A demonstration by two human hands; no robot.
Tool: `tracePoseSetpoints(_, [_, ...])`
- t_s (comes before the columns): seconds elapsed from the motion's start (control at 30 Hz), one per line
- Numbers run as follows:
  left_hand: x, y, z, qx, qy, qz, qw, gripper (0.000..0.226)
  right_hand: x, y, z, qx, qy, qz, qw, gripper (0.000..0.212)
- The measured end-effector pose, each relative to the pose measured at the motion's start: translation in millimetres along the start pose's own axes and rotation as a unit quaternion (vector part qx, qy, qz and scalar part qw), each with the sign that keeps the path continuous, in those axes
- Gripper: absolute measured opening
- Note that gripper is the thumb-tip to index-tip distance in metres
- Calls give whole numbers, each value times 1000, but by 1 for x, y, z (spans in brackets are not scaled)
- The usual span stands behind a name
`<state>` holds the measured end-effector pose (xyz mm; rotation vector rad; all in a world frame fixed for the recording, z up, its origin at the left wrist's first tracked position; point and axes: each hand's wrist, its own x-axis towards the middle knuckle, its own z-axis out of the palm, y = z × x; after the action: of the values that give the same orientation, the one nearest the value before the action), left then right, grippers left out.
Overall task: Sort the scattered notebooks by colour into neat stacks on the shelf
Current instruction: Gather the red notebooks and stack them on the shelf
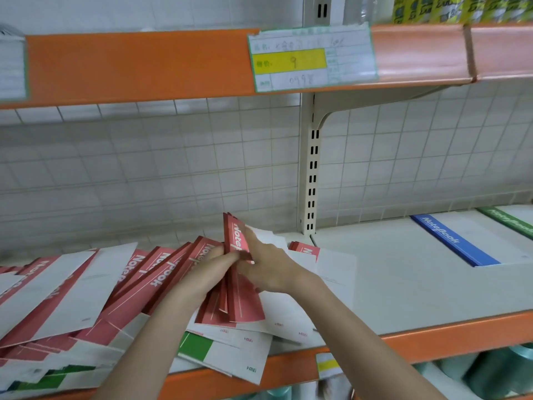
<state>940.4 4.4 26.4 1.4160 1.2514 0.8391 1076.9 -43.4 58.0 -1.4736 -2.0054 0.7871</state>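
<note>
both hands meet over the mess on the white metal shelf with its orange front lip (432,327). my left hand (212,272) and right hand (269,268) together grip a thin bundle of red-and-white paper notebooks (236,287), fingers curled round it from either side; the bundle stands on edge, long axis running away from me toward the tiled back wall (173,168), far end tipped up. to the left lies a fanned sprawl of more red notebooks (150,278), touching the left wrist. a green-and-white notebook (213,353) pokes out underneath, hanging over the lip. well off to the right lie a flat blue-spined notebook (455,241) and a green-spined notebook (507,220) beside it. i judge the reds are being squared up; the bare shelf to the right is nearer my right hand. risk: loose covers sliding out.
</note>
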Motion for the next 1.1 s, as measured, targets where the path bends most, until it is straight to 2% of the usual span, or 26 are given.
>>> tracePoseSetpoints(0.07, [0, -4, -10, 9, 30, -7, 999, 26, 1, 7, -1, 68, -3, 11, 998, 55])
tracePoseSetpoints(0.13, [-5, 0, -13, -47, 77, 1, 996, 26, 2, 9, -2, 132, 53, 35, 989, 46])
tracePoseSetpoints(0.2, [-9, 2, -18, -99, 118, 24, 988, 24, 7, 16, -5, 70, 136, 64, 986, 45])
tracePoseSetpoints(0.27, [-16, 4, -25, -132, 151, 69, 977, 23, 9, 22, -8, 8, 191, 84, 978, 59])
tracePoseSetpoints(0.33, [-21, 8, -33, -134, 172, 123, 968, 26, 9, 24, -9, 130, 176, 96, 971, 58])
tracePoseSetpoints(0.4, [-28, 14, -38, -119, 160, 170, 965, 35, 9, 20, -7, 297, 156, 83, 939, 26])
tracePoseSetpoints(0.43, [-30, 17, -40, -110, 150, 191, 964, 40, 10, 17, -5, 336, 164, 69, 925, 11])
tracePoseSetpoints(0.47, [-32, 19, -41, -103, 143, 205, 963, 42, 12, 15, -2, 354, 178, 43, 917, 7])
tracePoseSetpoints(0.53, [-35, 21, -46, -106, 142, 216, 960, 33, 13, 9, 2, 387, 204, 4, 899, 2])
tracePoseSetpoints(0.6, [-36, 22, -51, -132, 147, 223, 954, 23, 13, 6, 7, 413, 220, -30, 883, 18])
tracePoseSetpoints(0.63, [-37, 21, -52, -139, 149, 226, 953, 22, 11, 5, 9, 422, 225, -38, 878, 21])
tracePoseSetpoints(0.73, [-42, 15, -40, -131, 154, 219, 954, 30, 11, 9, 19, 437, 224, -33, 871, 4])
tracePoseSetpoints(0.8, [-44, 9, -29, -114, 167, 212, 956, 32, 10, 11, 27, 424, 223, -38, 877, 12])
tracePoseSetpoints(1.0, [-42, 3, -24, -82, 186, 242, 949, 21, 5, 19, 40, 392, 228, -42, 890, 4])
tracePoseSetpoints(1.03, [-41, 2, -25, -77, 187, 251, 946, 20, 4, 21, 41, 386, 228, -42, 893, 4])
tracePoseSetpoints(1.1, [-39, 4, -25, -54, 193, 266, 943, 17, 4, 21, 39, 359, 237, -43, 902, 19])
